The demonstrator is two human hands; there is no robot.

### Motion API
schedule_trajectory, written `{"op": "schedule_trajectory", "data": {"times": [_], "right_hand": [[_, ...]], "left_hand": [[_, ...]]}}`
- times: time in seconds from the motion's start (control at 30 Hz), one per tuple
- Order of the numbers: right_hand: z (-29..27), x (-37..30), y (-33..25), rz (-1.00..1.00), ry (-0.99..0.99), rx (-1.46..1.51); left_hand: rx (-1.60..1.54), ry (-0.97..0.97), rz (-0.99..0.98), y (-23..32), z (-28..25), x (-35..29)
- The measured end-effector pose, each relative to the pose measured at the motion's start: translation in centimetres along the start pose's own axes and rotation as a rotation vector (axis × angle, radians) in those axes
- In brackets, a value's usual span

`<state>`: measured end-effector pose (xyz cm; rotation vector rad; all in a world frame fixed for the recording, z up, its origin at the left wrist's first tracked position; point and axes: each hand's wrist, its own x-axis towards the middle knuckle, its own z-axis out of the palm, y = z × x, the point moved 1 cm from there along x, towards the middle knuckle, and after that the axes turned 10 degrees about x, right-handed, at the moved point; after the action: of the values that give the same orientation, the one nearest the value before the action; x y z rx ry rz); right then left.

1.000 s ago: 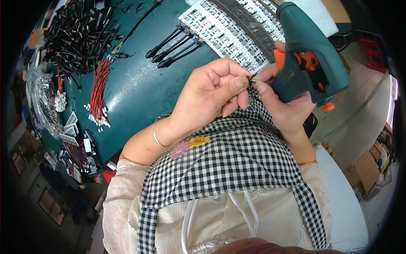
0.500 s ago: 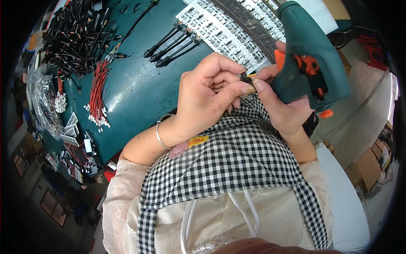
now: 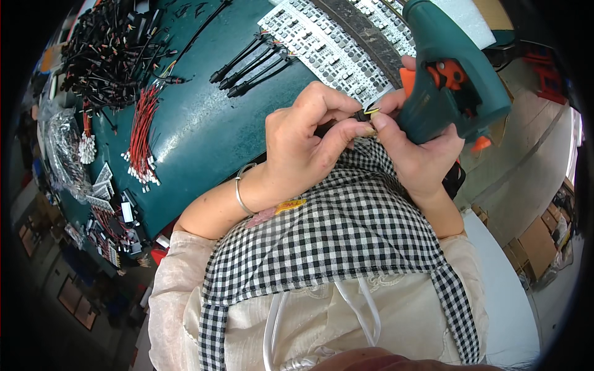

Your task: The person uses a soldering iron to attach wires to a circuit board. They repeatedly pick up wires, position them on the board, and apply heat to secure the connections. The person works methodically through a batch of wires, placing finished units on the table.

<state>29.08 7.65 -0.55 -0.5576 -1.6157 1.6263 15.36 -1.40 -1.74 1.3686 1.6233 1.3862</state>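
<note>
A small black connector (image 3: 364, 115) is pinched by the left hand (image 3: 309, 145) over the worktop's (image 3: 204, 130) near edge; a green glue gun (image 3: 445, 74) is gripped by the right hand (image 3: 421, 148).

A dark green worktable (image 3: 204, 133) stands over a grey floor (image 3: 526, 154) with cardboard boxes (image 3: 544, 241).

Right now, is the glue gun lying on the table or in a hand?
In a hand: the right hand grips the green glue gun above the table edge.
</note>
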Motion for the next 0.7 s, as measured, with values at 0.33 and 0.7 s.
{"op": "schedule_trajectory", "data": {"times": [0.33, 0.7], "right_hand": [[0.63, -0.32, -0.28, 0.113, 0.157, 0.162], [0.17, -0.3, -0.18, 0.129, 0.123, 0.036]], "left_hand": [[-0.295, -0.02, -0.202, -0.16, 0.46, 0.22], [-0.148, -0.022, -0.116, -0.25, 0.79, 0.03]]}}
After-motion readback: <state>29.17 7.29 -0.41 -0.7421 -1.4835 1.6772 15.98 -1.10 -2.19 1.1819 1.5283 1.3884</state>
